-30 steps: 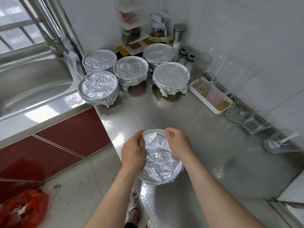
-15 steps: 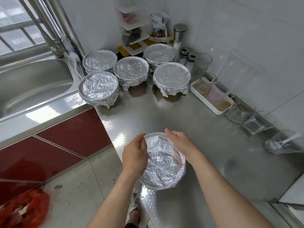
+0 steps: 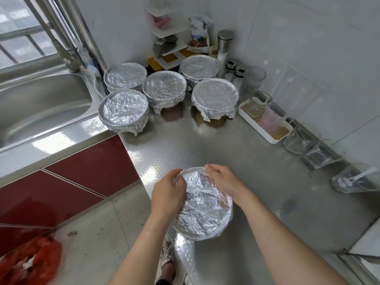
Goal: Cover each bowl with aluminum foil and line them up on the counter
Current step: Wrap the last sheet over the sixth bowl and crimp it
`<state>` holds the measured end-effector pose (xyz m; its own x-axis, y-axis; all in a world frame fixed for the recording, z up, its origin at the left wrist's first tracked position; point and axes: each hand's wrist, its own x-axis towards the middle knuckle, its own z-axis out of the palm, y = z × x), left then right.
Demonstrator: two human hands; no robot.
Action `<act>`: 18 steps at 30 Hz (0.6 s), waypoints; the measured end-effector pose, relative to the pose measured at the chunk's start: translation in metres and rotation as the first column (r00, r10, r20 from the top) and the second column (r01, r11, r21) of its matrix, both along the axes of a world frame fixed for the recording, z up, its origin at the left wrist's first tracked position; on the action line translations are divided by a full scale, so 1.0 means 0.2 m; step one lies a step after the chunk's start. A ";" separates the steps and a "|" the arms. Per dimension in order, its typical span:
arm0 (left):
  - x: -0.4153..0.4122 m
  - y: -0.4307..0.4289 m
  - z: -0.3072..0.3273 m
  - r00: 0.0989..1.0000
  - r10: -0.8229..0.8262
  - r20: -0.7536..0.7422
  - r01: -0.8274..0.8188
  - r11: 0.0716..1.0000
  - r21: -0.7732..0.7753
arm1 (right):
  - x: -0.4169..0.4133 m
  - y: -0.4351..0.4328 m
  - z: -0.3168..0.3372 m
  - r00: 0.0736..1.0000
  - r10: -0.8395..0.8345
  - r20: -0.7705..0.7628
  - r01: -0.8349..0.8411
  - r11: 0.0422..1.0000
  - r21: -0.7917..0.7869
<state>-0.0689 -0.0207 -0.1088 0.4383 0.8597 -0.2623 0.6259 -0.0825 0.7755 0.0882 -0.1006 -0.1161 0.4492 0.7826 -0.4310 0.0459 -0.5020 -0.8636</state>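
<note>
A head-worn camera looks down into the corner of a kitchen. A stainless-steel counter (image 3: 205, 145) with a dimpled surface fills the middle and right of the view. A steel sink (image 3: 41, 108) is set into it on the left, under a window. Glossy red cabinet doors (image 3: 92, 167) run below the sink.

At the back of the counter, near the corner, stand five bowls already wrapped in crinkled aluminum foil. They form a loose cluster rather than one straight line. Three are farther back (image 3: 125, 76) (image 3: 164, 86) (image 3: 199, 67) and two are nearer (image 3: 123, 109) (image 3: 215, 93).

A sixth foil-covered bowl (image 3: 203, 206) is at the near edge of the counter, well apart from the others, between the person's two hands. It is tipped toward the camera (whether its base touches the counter cannot be told).

The left hand (image 3: 168, 194) grips the bowl's left rim, fingers curled around the edge and thumb lying on the foil top. The right hand (image 3: 224, 179) holds the far right rim, fingers bent and pressing the foil down over the edge.

Along the right wall sit a white tray (image 3: 256, 129) holding clear cups and then a row of clear glass containers (image 3: 296, 140). A white corner rack (image 3: 166, 33) stands behind the bowls.
</note>
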 end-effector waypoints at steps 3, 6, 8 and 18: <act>0.05 0.09 0.04 0.990 -0.102 -0.095 0.115 0.983 0.142 | 0.04 -0.03 0.04 0.999 -0.015 -0.046 0.014 0.999 -0.032; 0.14 0.15 0.06 0.945 -0.309 -0.110 0.317 0.946 0.062 | 0.03 -0.05 0.06 0.999 0.043 0.008 -0.042 0.995 -0.091; 0.18 0.14 0.04 0.896 -0.412 -0.167 0.424 0.905 0.039 | 0.02 -0.05 0.04 0.995 0.076 0.070 -0.070 0.994 -0.087; -0.03 -0.01 0.04 0.951 -0.092 -0.294 0.146 0.975 0.165 | 0.02 0.01 0.12 0.940 -0.021 0.341 0.036 0.999 -0.040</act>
